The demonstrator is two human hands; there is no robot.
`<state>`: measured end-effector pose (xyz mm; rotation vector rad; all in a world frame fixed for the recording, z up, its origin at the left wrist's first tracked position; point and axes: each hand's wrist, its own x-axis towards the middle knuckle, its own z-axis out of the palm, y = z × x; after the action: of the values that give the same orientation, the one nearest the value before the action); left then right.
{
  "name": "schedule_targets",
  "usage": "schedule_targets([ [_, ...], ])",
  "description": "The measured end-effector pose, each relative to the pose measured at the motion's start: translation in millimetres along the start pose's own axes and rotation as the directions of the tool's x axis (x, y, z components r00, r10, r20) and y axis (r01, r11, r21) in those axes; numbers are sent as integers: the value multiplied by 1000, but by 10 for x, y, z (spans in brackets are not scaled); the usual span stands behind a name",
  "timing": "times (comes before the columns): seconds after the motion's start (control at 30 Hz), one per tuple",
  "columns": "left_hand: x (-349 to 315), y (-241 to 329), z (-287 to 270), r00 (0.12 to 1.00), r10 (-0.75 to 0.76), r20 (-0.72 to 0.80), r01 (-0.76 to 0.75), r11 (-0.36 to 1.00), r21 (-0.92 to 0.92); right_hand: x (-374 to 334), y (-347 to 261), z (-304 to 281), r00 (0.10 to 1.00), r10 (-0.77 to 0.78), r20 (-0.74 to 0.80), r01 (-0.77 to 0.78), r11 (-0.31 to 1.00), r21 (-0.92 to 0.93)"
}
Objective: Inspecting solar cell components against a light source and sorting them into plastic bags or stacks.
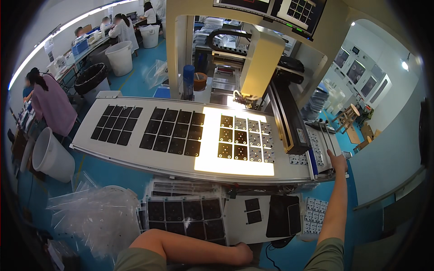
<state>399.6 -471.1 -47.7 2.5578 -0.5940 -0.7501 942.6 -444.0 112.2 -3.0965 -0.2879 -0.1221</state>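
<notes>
My right arm reaches to the far right end of a long white machine bed (174,166). There my right hand (338,162) is closed at the edge, beside thin metal rods (326,135) and a sheet of white patterned parts (314,141); what its fingers grip is hidden. Near the lower edge my left hand (242,254) is curled into a loose fist, with nothing seen in it, below a white board (237,228). Two black square pieces (253,211) and a dark phone-like slab (294,218) lie on that board. Black square panels (172,130) stand in grids on the bed.
A yellow machine head (260,67) hangs over a brightly lit panel (208,153); a black rail (289,122) crosses the bed. Stacked black panel sheets (185,214) and clear plastic bags (97,212) lie in front. White bins (53,156) and several people are at the left.
</notes>
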Motion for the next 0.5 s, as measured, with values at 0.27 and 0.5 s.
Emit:
schedule_targets([
  [0.27, 14, 3, 7, 1000, -12, -23, 12, 1000, -10, -80, -40, -70, 1000, 10, 1, -10, 1000, 1],
  [0.5, -37, 0, -43, 1000, -6, -15, 5, 1000, -17, -130, -55, -42, 999, 3, -43, -2, 1000, 16],
])
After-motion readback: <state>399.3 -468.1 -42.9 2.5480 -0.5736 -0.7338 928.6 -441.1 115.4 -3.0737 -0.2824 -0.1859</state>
